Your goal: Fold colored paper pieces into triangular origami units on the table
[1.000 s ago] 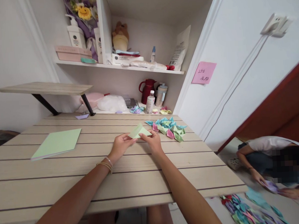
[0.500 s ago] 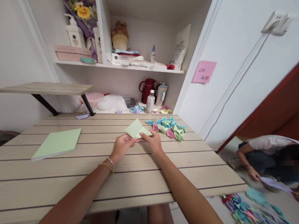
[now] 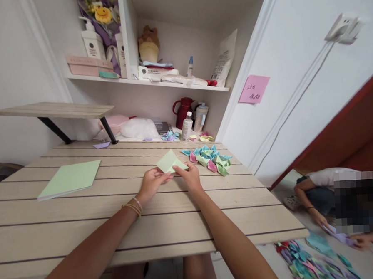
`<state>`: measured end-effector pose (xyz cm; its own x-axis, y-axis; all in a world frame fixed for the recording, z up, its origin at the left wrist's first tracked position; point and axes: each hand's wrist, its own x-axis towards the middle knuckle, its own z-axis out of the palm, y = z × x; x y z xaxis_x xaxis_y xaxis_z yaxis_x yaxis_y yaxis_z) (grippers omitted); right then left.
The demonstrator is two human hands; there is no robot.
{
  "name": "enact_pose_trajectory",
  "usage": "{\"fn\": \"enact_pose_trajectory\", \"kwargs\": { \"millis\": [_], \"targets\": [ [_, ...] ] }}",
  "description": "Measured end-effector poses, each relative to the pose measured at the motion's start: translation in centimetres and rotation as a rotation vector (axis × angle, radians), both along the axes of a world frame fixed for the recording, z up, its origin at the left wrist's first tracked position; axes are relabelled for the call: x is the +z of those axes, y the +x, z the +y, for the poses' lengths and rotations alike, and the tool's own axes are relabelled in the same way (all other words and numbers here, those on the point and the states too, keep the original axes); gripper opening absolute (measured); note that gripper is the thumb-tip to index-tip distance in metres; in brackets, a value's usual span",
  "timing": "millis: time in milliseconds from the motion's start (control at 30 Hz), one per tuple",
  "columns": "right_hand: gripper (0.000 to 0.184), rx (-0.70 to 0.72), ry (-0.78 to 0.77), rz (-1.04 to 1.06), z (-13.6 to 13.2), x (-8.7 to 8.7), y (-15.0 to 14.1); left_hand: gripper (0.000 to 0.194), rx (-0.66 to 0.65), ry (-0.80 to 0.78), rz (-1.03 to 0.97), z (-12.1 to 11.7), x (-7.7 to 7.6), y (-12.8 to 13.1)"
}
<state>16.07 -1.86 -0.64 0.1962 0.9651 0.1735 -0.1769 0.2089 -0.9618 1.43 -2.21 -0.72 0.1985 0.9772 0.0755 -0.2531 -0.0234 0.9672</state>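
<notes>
A light green sheet of folded paper (image 3: 167, 161) is held just above the tabletop between both hands. My left hand (image 3: 153, 183) pinches its lower left edge, a bracelet and bands round the wrist. My right hand (image 3: 190, 175) grips the right side, with the thumb lying on top of a folded flap. Right of the hands sits a cluster of folded paper boats (image 3: 210, 158) in blue, green and pink. On the table's left lies a stack of green paper (image 3: 70, 179).
A small raised wooden shelf (image 3: 56, 109) stands at the back left. A bottle (image 3: 187, 127) and a red thermos jug (image 3: 183, 111) are at the back. Past the table's right edge, another person (image 3: 317, 199) crouches holding purple paper, beside many folded papers (image 3: 308, 260) on the floor.
My hands keep hold of the green paper, which has tilted slightly. The other person's hands have shifted with the purple paper, the far hand moving inward. The view has drifted a little.
</notes>
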Motion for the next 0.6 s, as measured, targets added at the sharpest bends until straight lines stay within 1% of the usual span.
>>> {"fn": "enact_pose_trajectory", "kwargs": {
  "millis": [133,200,233,300,333,400,500,600],
  "targets": [
    [0.034,0.052,0.035,-0.079,-0.07,0.07,-0.04,0.037,0.016,-0.008,0.038,0.02,-0.08,0.12],
    [0.033,0.065,0.066,-0.080,-0.09,0.11,-0.10,0.037,0.027,-0.010,0.052,0.01,-0.10,0.14],
    [0.037,0.065,0.076,-0.066,-0.09,0.13,-0.13,0.036,0.035,-0.012,0.052,0.00,-0.09,0.14],
    [0.052,0.062,0.076,-0.029,-0.06,0.15,-0.17,0.034,0.049,-0.019,0.046,0.00,-0.07,0.13],
    [0.060,0.062,0.066,-0.015,-0.02,0.14,-0.17,0.033,0.054,-0.025,0.042,0.01,-0.05,0.12],
    [0.070,0.061,0.036,0.006,0.08,0.08,-0.10,0.033,0.052,-0.041,0.034,0.03,0.00,0.10],
    [0.074,0.080,-0.009,0.048,0.30,-0.08,0.15,0.034,0.042,-0.069,0.028,0.07,0.13,0.05],
    [0.069,0.173,-0.035,0.118,0.47,-0.13,0.48,0.034,0.048,-0.092,0.030,0.14,0.34,-0.13]
  ]
}}
